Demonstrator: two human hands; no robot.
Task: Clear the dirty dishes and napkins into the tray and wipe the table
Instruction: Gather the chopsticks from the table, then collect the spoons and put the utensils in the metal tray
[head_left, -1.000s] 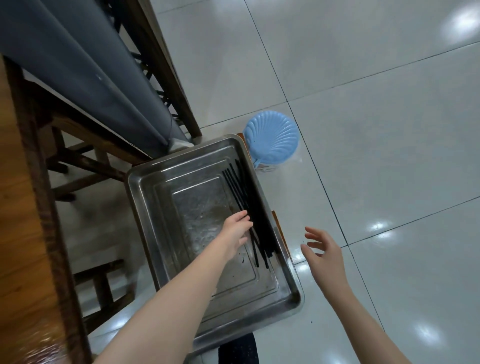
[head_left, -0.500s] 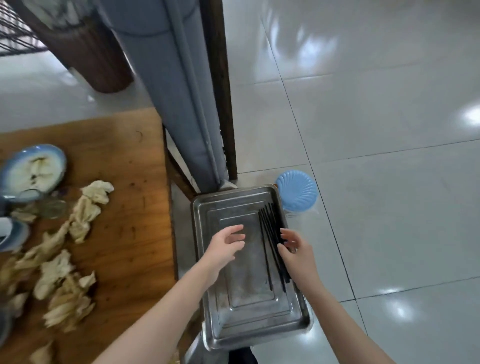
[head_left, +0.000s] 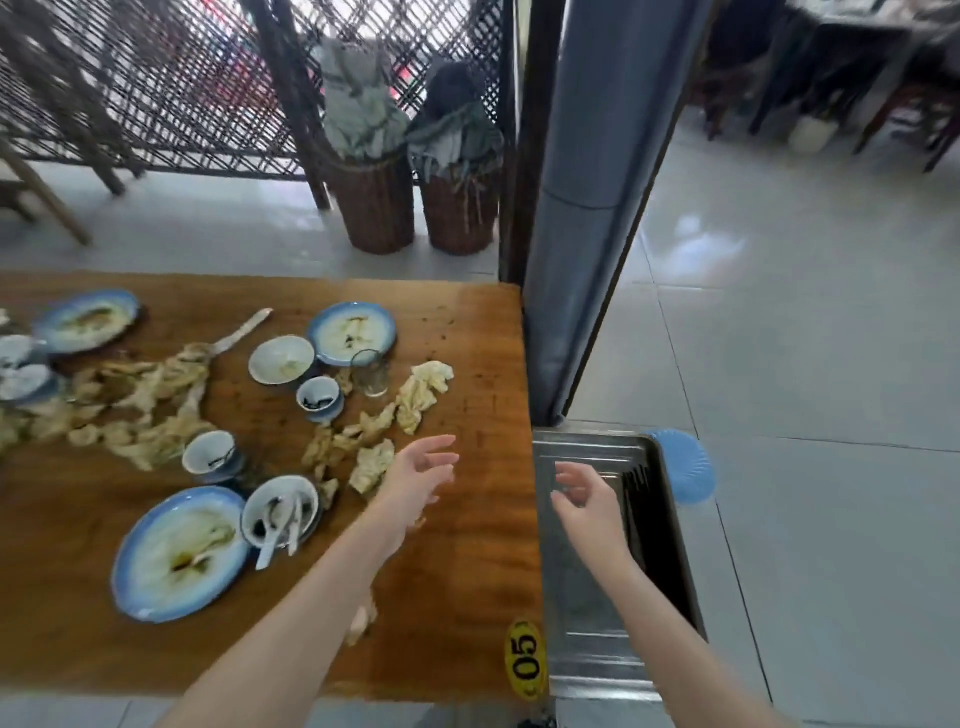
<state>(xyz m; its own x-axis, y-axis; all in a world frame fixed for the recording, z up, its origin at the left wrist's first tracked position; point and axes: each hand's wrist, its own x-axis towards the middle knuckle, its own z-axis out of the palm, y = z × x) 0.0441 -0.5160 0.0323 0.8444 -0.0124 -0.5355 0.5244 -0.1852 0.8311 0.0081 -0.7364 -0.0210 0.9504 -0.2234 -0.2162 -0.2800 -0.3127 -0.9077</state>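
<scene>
Dirty blue-rimmed dishes (head_left: 179, 553) and crumpled napkins (head_left: 423, 387) litter the table (head_left: 467, 571); steel tray (head_left: 576, 597) alongside.

Both hands hang empty: left hand (head_left: 421, 475) over the littered desk (head_left: 467, 571), right hand (head_left: 584, 496) above the steel tray (head_left: 576, 613).

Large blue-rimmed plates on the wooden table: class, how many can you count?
3. The near plate lies beside the bowl of spoons; the middle plate sits behind the glass; the far plate is at the left. More may hide among the blurred dishes at the left edge.
</scene>
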